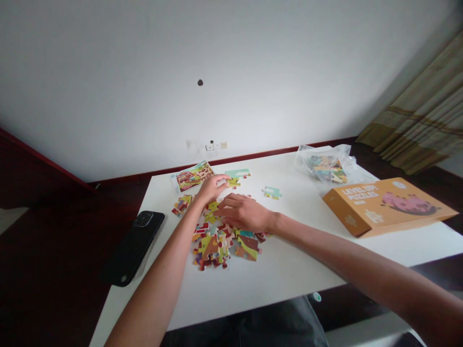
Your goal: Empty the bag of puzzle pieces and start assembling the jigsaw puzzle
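Observation:
My left hand [212, 188] reaches over the far side of the pile, thumb and forefinger apart. Its fingertips are at the left edge of a yellow-green puzzle piece [234, 182]; whether they touch it, I cannot tell. Just beyond lie joined pale-green pieces [238, 173]. Over the heap of loose jigsaw pieces [213, 246] rests my right hand [244, 212], palm down, fingers spread out to the left and nothing visibly gripped. It hides part of the heap. One pale-green piece [272, 192] lies alone to the right. A printed picture sheet [193, 177] lies behind my left hand.
On the white table [289, 260], a black phone [139, 246] lies at the left edge. An orange puzzle box [390, 205] stands at the right. Behind it is a clear plastic bag [323, 164] with more pieces inside. A wall [253, 96] rises beyond the table's far edge.

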Demonstrator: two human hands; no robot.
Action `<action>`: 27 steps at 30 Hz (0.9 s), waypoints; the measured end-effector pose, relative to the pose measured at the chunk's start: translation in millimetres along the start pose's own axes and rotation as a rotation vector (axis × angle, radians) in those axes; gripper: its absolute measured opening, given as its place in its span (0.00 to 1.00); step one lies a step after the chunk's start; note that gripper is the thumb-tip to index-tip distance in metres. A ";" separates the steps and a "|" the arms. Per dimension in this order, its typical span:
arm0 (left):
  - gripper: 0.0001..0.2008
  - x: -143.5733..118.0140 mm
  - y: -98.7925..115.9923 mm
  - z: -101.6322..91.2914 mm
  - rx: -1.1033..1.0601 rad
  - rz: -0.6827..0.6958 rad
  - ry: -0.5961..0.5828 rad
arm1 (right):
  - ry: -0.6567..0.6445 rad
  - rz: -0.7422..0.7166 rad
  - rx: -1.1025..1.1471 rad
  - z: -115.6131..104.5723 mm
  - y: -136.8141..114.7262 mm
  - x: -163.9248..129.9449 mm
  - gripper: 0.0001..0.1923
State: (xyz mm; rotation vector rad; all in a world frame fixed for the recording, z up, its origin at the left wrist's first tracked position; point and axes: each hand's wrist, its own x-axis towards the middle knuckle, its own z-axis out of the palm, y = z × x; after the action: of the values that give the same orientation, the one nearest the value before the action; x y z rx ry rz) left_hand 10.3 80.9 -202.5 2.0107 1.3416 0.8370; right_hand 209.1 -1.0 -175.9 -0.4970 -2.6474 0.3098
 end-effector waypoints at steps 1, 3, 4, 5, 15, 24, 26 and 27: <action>0.14 -0.3 -0.3 0.5 0.004 0.024 -0.001 | -0.021 -0.008 0.002 1.7 -1.7 0.7 0.14; 0.14 -1.1 -1.1 0.9 0.007 0.060 -0.004 | -0.040 0.012 0.019 0.8 -0.7 -0.2 0.13; 0.14 -1.4 -1.7 0.8 0.010 0.069 -0.005 | -0.040 0.034 0.022 -1.1 1.0 -1.2 0.12; 0.14 -1.6 -2.4 0.8 0.014 0.075 -0.006 | -0.040 0.062 0.016 -3.3 2.7 -2.1 0.12; 0.16 5.0 -17.6 5.7 0.149 0.206 -0.017 | -0.016 0.323 -0.111 5.0 -6.5 3.2 0.22; 0.15 4.9 -16.7 6.4 0.205 0.207 -0.017 | 0.028 0.283 0.342 -0.6 -4.3 2.2 0.08; 0.15 5.0 -16.2 6.6 0.210 0.201 -0.019 | 0.031 0.327 0.439 -4.9 -5.8 0.7 0.05; 0.16 5.0 -16.0 6.8 0.212 0.199 -0.018 | 0.041 0.345 0.482 -6.9 -5.6 -0.1 0.04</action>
State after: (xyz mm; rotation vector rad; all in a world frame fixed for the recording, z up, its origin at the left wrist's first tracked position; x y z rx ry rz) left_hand 7.8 90.1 -217.9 2.3416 1.2809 0.7877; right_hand 210.6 -5.2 -168.3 -0.7777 -2.3204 0.9975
